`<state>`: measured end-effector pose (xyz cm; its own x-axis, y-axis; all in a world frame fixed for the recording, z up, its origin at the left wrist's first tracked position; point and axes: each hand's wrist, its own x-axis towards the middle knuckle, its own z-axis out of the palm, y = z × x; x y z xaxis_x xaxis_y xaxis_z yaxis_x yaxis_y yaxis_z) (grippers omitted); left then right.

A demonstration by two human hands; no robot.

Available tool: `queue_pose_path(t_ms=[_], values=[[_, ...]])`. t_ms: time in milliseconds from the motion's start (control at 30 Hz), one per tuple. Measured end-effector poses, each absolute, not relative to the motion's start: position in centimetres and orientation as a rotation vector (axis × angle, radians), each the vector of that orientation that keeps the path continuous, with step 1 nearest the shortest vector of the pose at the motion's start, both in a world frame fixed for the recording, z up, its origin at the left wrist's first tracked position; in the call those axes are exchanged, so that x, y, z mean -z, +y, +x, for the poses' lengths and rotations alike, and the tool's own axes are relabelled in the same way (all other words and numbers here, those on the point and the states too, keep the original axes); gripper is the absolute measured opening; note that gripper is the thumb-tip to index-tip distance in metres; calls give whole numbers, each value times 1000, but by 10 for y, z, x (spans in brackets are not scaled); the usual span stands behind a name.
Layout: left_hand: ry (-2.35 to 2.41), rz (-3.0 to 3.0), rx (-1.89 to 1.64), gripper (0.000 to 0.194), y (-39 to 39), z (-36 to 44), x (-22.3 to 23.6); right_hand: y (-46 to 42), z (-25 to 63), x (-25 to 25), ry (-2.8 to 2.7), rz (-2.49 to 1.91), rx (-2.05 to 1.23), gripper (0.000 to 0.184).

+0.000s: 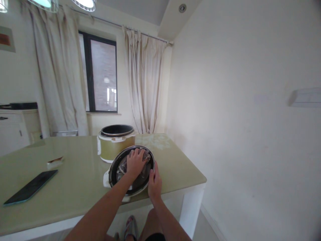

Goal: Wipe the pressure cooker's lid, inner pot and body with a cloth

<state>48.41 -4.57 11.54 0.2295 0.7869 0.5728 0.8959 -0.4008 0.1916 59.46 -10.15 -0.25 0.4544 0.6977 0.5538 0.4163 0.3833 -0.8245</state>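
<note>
A round cooker lid (139, 183) stands tilted at the table's near edge, its dark and metallic underside facing me and a white handle at its left. My left hand (135, 164) presses a greyish, patterned cloth (147, 156) against the inside of this lid, fingers curled over it. On the lid's right rim my right hand (154, 183) grips the edge. Just behind stands the green and white cooker body (110, 148), its top uncovered and a dark inner pot (117, 130) showing. Parts of the cloth and the lid's centre are hidden under my left hand.
The green-topped table (82, 180) carries a dark flat slab, perhaps a phone or tablet, (31, 186) and a small white packet-like item (55, 162) at the left. A bare wall (238, 134) rises to the right. Curtains (144, 80) flank the window behind.
</note>
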Motion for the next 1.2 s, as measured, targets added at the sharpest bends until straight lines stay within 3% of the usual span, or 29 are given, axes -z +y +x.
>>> queue_pose_path(t_ms=[233, 600, 733, 933, 1067, 1200], values=[[-1725, -2269, 944, 42, -24, 424, -111, -107, 591, 1, -1147, -1258, -239, 72], [-1495, -2576, 982, 53, -51, 369, -78, -102, 584, -9, -1104, -1242, -374, 65], [-1341, -2631, 855, 58, -74, 381, -65, -102, 593, -20, -1218, -1320, -130, 60], [-1303, -2629, 861, 60, -79, 397, -52, -119, 576, -81, -1748, -1287, 191, 57], [-1167, -2753, 1036, 63, -73, 394, -46, -119, 544, -101, -2095, -1187, 82, 70], [-1174, -2767, 1069, 86, -72, 373, -45, -108, 536, -94, -2147, -1223, -74, 89]])
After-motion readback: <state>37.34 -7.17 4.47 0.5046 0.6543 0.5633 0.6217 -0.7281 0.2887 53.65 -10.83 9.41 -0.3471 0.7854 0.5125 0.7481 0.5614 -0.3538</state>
